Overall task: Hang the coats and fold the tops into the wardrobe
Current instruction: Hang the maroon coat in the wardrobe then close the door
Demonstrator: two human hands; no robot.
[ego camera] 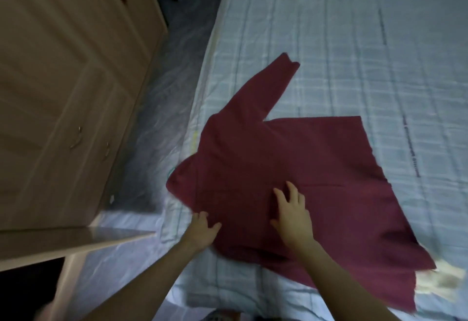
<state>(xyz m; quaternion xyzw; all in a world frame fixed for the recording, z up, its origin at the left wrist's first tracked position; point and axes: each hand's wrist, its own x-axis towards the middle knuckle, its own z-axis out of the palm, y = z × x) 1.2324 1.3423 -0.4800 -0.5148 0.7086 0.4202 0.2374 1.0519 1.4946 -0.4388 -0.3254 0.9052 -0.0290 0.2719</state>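
Note:
A dark red long-sleeved top (291, 153) lies spread flat on the bed (354, 42), one sleeve stretched up toward the far left. My right hand (292, 215) rests flat on the top's near middle, fingers spread. My left hand (202, 229) touches the top's near left edge, thumb lying on the cloth and fingers relaxed. The wooden wardrobe (63, 80) stands to the left of the bed, its doors closed.
The bed wears a pale blue checked cover. A cream-coloured cloth (445, 280) shows at the top's near right corner. A light wooden surface (76, 241) juts out at the lower left. Between wardrobe and bed runs a narrow strip of floor (164, 67).

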